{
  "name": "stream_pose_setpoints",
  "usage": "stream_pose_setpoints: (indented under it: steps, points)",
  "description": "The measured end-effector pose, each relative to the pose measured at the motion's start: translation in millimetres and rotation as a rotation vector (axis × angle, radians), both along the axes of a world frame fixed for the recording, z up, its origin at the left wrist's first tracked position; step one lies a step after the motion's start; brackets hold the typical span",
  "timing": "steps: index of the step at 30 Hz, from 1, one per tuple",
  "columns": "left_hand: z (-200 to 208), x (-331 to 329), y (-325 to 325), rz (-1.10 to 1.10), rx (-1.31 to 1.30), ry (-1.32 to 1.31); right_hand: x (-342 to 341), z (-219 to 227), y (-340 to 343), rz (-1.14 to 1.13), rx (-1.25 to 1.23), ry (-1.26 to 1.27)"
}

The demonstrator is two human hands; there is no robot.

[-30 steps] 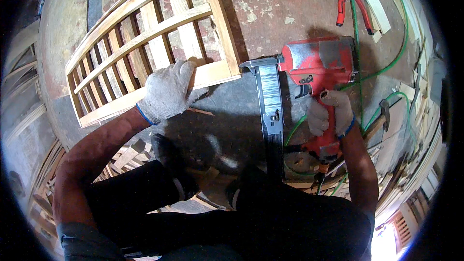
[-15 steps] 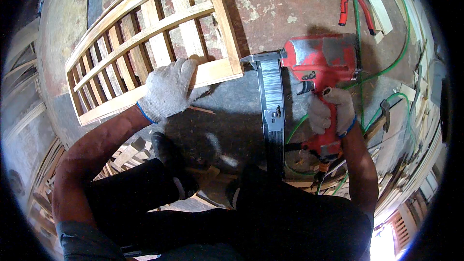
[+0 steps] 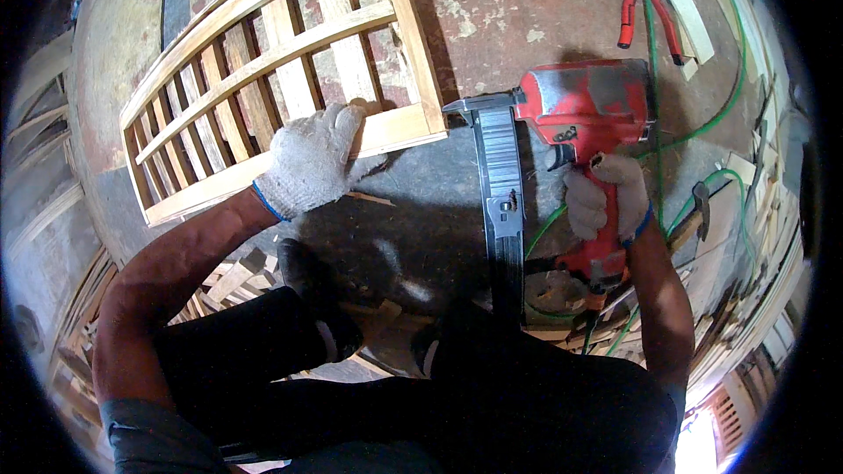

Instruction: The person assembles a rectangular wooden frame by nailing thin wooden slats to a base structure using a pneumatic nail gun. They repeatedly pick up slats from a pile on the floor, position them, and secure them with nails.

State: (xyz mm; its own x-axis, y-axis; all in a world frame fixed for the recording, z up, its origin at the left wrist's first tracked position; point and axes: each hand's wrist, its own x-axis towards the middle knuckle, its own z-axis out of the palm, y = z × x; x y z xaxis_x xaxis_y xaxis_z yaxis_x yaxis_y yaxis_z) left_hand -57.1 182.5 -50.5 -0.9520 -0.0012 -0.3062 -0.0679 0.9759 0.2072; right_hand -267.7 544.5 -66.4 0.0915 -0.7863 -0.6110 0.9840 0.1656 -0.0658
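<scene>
A slatted wooden frame (image 3: 399, 133) lies at the upper left, its near rail gripped by my left hand (image 3: 312, 158) in a whitish knit glove. The thumb sits under the rail's near edge and the fingers rest over its top. In my gloved right hand (image 3: 608, 197) is a red pneumatic nail gun (image 3: 587, 98), fingers wrapped round the handle. Its long grey magazine (image 3: 503, 202) points toward me, and its nose is right beside the frame's near right corner. Whether the nose touches the wood I cannot tell.
Red-handled pliers (image 3: 630, 13) lie at the upper right beside a green air hose (image 3: 733, 88). A hammer (image 3: 701, 209) rests among boards at the right. Wood offcuts (image 3: 237, 274) lie by my feet, and stacked strips (image 3: 738, 325) line the right side.
The nail gun has shifted very slightly right in the picture. My left hand keeps its hold on the frame, which also appears slightly further right.
</scene>
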Motion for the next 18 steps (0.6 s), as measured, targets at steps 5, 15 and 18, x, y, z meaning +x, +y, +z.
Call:
stream_pose_setpoints:
  steps: [5, 15, 18]
  points:
    - [-0.9, 1.0, -0.7, 0.015, 0.006, -0.034, -4.6, -8.4, 15.0, 0.051, 0.078, -0.059]
    - [32.9, 10.0, 17.5, -0.071, 0.061, -0.176, 29.0, -19.6, 28.3, -0.067, 0.093, 0.146]
    - [47.3, 28.4, 16.1, -0.228, 0.151, -0.362, 30.5, -19.4, 32.7, -0.058, 0.019, 0.166]
